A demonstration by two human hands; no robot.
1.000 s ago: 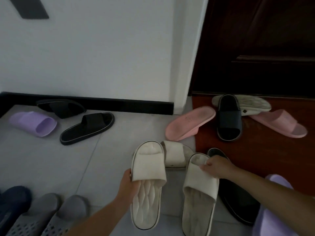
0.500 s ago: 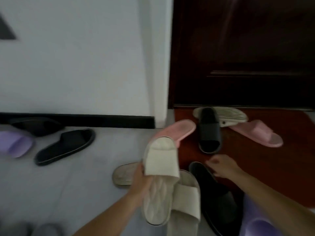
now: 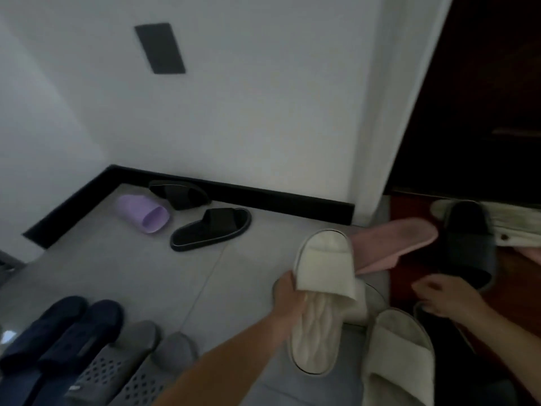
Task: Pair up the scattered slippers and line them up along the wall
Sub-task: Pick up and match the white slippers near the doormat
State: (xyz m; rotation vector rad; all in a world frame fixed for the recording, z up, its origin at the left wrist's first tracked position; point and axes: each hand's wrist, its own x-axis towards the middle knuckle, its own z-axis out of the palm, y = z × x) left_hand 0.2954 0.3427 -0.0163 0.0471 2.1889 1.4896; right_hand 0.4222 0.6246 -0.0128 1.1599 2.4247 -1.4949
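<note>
My left hand [image 3: 288,291] grips a cream slipper [image 3: 322,300] by its left edge and holds it above the floor, toe pointing away. A second cream slipper [image 3: 396,356] lies on the tiles to its right. My right hand [image 3: 443,295] hovers over a black slipper [image 3: 430,326] at the right, fingers loosely curled and holding nothing. A pink slipper [image 3: 392,238] lies sole up behind the held one. Near the skirting lie two black slippers [image 3: 210,228], the farther [image 3: 178,193] against the wall, and a purple slipper [image 3: 143,212].
At bottom left a navy pair [image 3: 58,332] and a grey perforated pair [image 3: 131,367] stand side by side. On the red floor by the dark door [image 3: 483,98] lie a dark slipper [image 3: 468,241] and an overturned pale slipper [image 3: 515,227]. A black skirting [image 3: 278,200] lines the white wall.
My right hand let go of the second cream slipper, which now lies on the floor. My left hand lifted the first cream slipper. The view swung left, toward the corner.
</note>
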